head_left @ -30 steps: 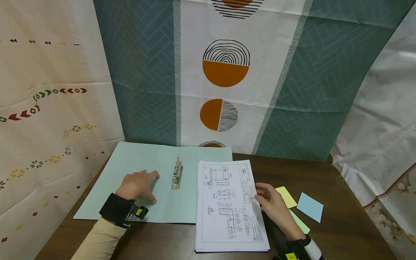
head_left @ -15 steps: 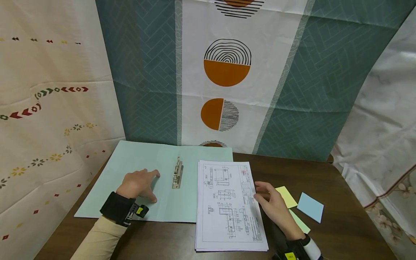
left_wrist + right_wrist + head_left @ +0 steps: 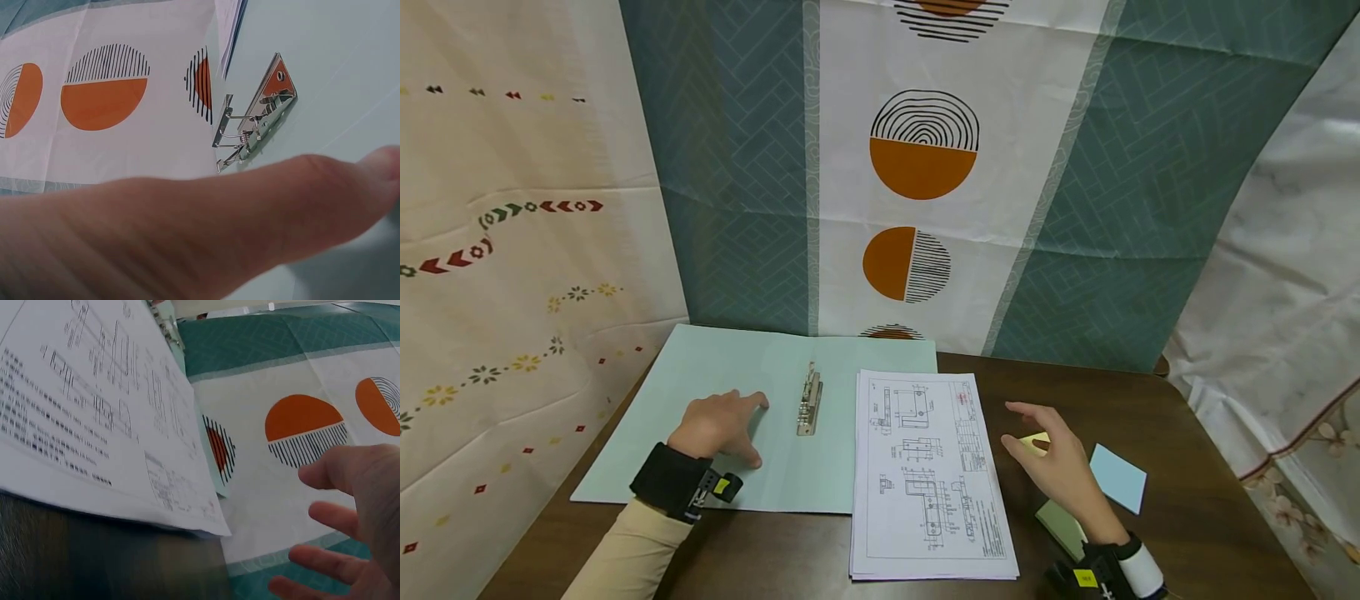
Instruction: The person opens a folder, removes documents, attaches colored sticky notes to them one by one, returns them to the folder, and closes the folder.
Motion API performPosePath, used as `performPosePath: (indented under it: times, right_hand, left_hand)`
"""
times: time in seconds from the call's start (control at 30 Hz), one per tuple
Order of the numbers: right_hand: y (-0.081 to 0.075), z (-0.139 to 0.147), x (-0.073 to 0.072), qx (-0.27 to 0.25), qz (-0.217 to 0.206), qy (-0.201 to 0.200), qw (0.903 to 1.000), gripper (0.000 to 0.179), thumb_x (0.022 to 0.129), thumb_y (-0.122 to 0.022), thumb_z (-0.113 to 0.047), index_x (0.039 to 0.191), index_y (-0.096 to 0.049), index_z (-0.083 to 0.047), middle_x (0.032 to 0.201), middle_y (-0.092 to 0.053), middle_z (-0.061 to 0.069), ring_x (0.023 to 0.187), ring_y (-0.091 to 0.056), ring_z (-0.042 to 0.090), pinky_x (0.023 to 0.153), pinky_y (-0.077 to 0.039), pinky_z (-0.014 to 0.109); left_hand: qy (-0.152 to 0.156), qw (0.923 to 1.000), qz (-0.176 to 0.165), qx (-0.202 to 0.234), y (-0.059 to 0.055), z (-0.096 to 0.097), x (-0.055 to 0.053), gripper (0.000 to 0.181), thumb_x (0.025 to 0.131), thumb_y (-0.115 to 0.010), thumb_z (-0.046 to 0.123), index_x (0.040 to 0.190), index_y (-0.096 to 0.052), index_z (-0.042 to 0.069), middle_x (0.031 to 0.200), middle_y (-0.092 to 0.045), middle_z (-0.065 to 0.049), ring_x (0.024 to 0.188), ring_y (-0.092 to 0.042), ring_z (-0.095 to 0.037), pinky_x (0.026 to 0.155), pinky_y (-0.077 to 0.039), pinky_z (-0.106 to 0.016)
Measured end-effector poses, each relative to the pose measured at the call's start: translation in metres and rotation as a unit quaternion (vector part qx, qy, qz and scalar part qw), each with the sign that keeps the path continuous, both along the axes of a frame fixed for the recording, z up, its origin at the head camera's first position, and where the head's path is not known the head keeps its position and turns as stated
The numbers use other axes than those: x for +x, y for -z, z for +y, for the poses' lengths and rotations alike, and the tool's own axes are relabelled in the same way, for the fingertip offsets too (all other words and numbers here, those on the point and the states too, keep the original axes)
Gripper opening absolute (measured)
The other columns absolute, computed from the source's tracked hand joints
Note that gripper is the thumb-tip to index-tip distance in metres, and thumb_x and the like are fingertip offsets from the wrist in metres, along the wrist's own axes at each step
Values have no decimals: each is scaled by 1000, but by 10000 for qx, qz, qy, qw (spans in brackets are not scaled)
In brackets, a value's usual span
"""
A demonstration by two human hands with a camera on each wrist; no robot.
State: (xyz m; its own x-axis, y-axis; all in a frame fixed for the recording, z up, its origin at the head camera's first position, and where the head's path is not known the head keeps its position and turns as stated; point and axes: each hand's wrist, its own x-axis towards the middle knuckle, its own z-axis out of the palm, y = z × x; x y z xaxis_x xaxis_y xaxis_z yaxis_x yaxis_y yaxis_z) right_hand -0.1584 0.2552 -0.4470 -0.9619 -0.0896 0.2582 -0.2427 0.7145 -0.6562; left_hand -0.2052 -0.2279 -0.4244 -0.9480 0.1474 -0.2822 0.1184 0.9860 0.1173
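Observation:
My left hand rests on the left cover of an open pale green folder, thumb and fingers spread. In the left wrist view its thumb lies across the foreground, with the metal binder clip beyond. That clip stands near the folder's middle. A stack of printed technical drawings overlaps the folder's right side and the table. Just right of the stack, my right hand hovers with fingers apart and holds nothing. Under and around it are a yellow sticky note, partly hidden, and a green sticky note pad.
A blue sticky note lies right of my right hand. Dark wooden table surrounds the papers. A patterned cloth hangs behind the table's back edge, with pale curtains at the sides.
My right hand has moved away from the right edge of the paper stack, rightward over the sticky notes, and its fingers have spread. The left hand stays in place.

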Motion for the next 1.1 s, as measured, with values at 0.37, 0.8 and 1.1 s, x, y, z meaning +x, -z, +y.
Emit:
performPosePath:
  times: [0.37, 0.8, 1.1]
  right_hand:
    - [-9, 26, -6, 562, 47, -497, 9972, 55, 99, -88, -21, 149, -70, -10, 156, -64, 22, 145, -61, 52, 110, -51, 78]
    - [-23, 82, -12, 1157, -266, -336, 9924, 56, 98, -89, -25, 147, -70, -5, 153, -63, 29, 140, -60, 57, 103, -51, 79]
    - [-32, 108, -5, 1440, -632, -494, 9863, 56, 97, -90, -27, 145, -70, -5, 152, -62, 29, 138, -60, 60, 97, -54, 77]
  left_hand:
    - [24, 10000, -23, -21, 0, 0, 0, 89, 74, -106, 42, 148, -65, 12, 121, -73, -22, 95, -65, -35, 83, -61, -55]
    - [10, 10000, -19, -15, -1, -1, 2, 89, 74, -106, 41, 147, -65, 11, 118, -72, -21, 93, -64, -33, 80, -60, -53]
    - [45, 10000, 21, -37, 0, -1, 1, 90, 74, -107, 42, 147, -65, 11, 118, -72, -22, 93, -64, -34, 80, -60, -53]
